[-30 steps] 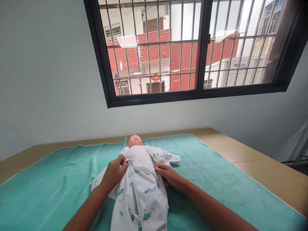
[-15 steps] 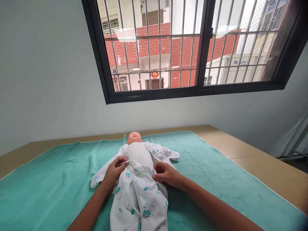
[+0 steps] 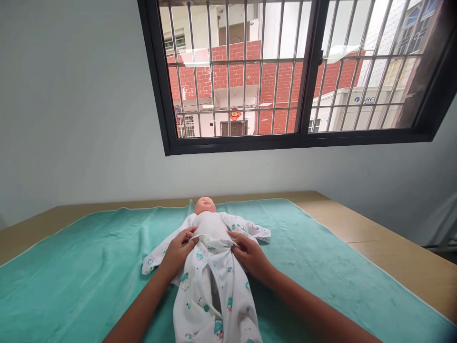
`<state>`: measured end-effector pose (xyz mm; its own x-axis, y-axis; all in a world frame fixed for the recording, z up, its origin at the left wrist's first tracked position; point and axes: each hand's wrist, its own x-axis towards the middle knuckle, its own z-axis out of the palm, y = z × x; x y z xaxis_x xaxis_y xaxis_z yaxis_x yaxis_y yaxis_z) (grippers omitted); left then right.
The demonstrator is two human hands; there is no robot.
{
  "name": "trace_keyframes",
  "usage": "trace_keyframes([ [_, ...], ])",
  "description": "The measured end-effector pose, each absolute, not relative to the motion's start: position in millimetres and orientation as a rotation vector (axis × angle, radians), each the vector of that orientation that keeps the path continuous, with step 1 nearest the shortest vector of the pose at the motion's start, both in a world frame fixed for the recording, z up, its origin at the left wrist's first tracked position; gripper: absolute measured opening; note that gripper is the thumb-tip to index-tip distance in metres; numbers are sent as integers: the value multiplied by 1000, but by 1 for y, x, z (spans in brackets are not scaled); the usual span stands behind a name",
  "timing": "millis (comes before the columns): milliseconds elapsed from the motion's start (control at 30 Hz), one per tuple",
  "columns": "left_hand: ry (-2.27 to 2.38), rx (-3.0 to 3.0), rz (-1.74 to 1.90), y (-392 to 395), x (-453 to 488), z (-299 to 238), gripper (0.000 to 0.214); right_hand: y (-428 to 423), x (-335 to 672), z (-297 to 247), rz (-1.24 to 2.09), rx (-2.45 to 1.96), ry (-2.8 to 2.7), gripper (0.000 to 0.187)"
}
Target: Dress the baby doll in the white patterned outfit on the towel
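Observation:
A baby doll (image 3: 204, 206) lies on its back on a teal towel (image 3: 89, 267), head toward the wall. It wears a white printed romper (image 3: 217, 290), open over its white chest. My left hand (image 3: 178, 251) pinches the romper's upper edge at the doll's left side. My right hand (image 3: 250, 255) grips the same edge on the other side. Both hands are closed on the cloth at waist level. The romper's sleeves lie spread out to either side.
The towel covers most of a wooden table (image 3: 385, 252) set against a pale wall. Bare wood shows along the right and back edges. A barred black-framed window (image 3: 307, 138) is above, with brick buildings outside.
Both hands have shifted slightly up the doll's body, drawing the romper's edge higher toward the chest. A slit between the romper's leg halves now shows. The camera has moved a little.

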<state>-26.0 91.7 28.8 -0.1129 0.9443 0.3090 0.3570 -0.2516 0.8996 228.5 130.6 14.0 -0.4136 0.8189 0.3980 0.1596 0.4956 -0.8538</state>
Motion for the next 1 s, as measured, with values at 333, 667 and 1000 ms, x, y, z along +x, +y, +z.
trace_keyframes([
  [333,1741,1528,1481,95,-24,31,28,193,192,11,706,-1110,-1576,15],
  [667,1459,1240,1186,96,-41,16,45,195,199,-2,1167,-945,-1566,26],
  [1000,1113,1057,933,79,-59,26,37,199,217,-4,1527,-872,-1515,33],
])
